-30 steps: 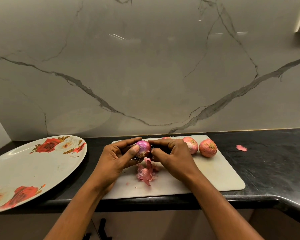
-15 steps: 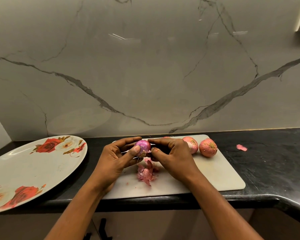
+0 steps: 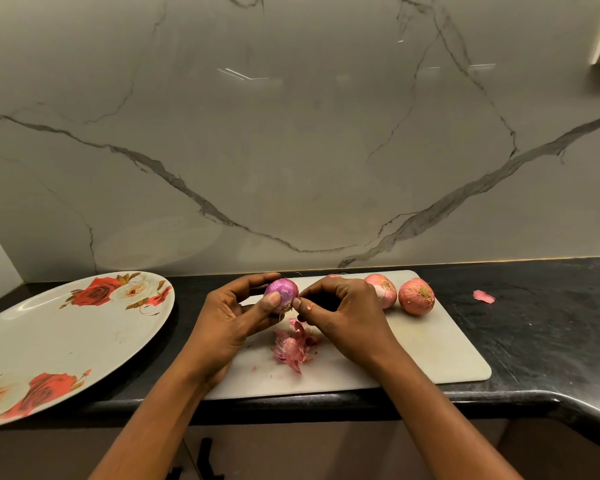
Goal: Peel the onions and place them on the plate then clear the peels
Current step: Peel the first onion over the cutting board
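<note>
Head view. Holds a purple onion (image 3: pixel 282 292) in the left grip (image 3: pixel 232 317), thumb pressed on the front and fingers curled round the back, clamped on it and lifted just above the far part of the white cutting board (image 3: pixel 413 348). Pinches at the onion's lower right side with the right grip (image 3: pixel 343 313), thumb and forefinger tips together beside the brown root tuft, remaining fingers curled underneath. Cannot tell whether a shred of skin sits between those tips. Shows glossy, bare purple flesh across the onion's visible face. Carries a tiny pink scrap (image 3: pixel 309 307) on the right fingers.

Directly below both grips, on the board: a heap of pink peels (image 3: pixel 293 346), with a few crumbs scattered just beside it. Along the board's far edge, right of the right grip: three unpeeled onions, one (image 3: pixel 333 276) mostly hidden behind the knuckles, then a pale pink one (image 3: pixel 381 291) and a redder one (image 3: pixel 416 296) just beside each other.

Under the board: a black stone bench (image 3: pixel 534 341). Left of the board, near but apart from it: a large white plate (image 3: pixel 66 334) printed with red roses. Right of the board, well apart on the bench: one stray peel (image 3: pixel 484 296). Behind everything: a grey-veined marble wall (image 3: pixel 291 150).
</note>
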Demonstrator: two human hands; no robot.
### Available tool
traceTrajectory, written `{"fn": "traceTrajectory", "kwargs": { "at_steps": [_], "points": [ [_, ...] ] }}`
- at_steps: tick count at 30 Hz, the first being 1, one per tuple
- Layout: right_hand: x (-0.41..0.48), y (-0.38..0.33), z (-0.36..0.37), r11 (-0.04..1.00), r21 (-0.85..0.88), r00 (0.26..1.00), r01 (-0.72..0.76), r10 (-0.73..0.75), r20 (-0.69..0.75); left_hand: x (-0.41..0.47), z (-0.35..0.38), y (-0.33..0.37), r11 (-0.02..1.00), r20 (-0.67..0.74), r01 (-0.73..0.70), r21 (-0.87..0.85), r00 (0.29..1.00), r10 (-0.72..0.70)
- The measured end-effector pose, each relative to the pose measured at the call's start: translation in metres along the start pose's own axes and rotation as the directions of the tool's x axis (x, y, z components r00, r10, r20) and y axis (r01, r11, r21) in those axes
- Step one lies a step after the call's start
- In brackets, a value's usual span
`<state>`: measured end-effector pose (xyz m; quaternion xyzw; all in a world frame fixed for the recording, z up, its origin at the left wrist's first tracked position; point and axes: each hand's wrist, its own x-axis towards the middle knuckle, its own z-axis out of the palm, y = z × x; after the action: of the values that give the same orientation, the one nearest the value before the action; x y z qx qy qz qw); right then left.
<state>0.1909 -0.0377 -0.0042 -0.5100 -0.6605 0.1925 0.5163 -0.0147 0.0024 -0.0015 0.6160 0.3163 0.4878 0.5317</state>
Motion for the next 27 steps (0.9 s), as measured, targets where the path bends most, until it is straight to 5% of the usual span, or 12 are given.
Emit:
{"fn": "traceTrajectory", "kwargs": {
  "at_steps": [8,17,27],
  "points": [
    [0.0017,0.0009,0.0011,1.0,0.007,0.999,-0.028,0.027,0.046,0.0017,-0.0011,-0.0024,0.999,0.019,0.029,0.022,0.999,-0.03],
    [0.0024,0.0023,-0.0018,0.988,0.12,0.993,-0.097,0.104,-0.061,0.0017,-0.0033,-0.0023,0.997,0.02,0.063,-0.054,0.998,-0.062],
    [0.002,0.0017,-0.0004,0.964,0.235,0.992,-0.124,0.121,0.025,-0.0012,-0.0003,0.0002,1.0,0.063,0.028,-0.013,0.998,-0.027]
  ]
}}
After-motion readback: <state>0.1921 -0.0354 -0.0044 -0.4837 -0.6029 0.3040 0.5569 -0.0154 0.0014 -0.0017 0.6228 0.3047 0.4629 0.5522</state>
